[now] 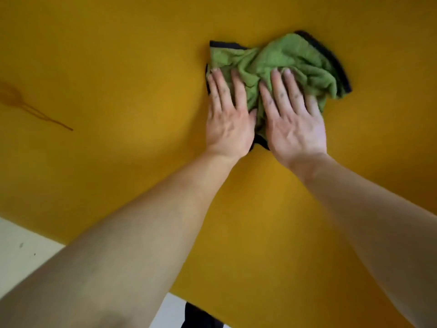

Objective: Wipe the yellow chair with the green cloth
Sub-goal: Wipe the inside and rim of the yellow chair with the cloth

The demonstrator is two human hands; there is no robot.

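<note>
Flatly, both hands atop crumpled terry green cloth.

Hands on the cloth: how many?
2. The left hand presses flat on the green cloth at its left edge; the right hand lies flat beside it. None hidden.

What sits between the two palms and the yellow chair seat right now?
Head view: only the green cloth, bunched, pressed flat under the left hand and right hand against the yellow chair.
</note>
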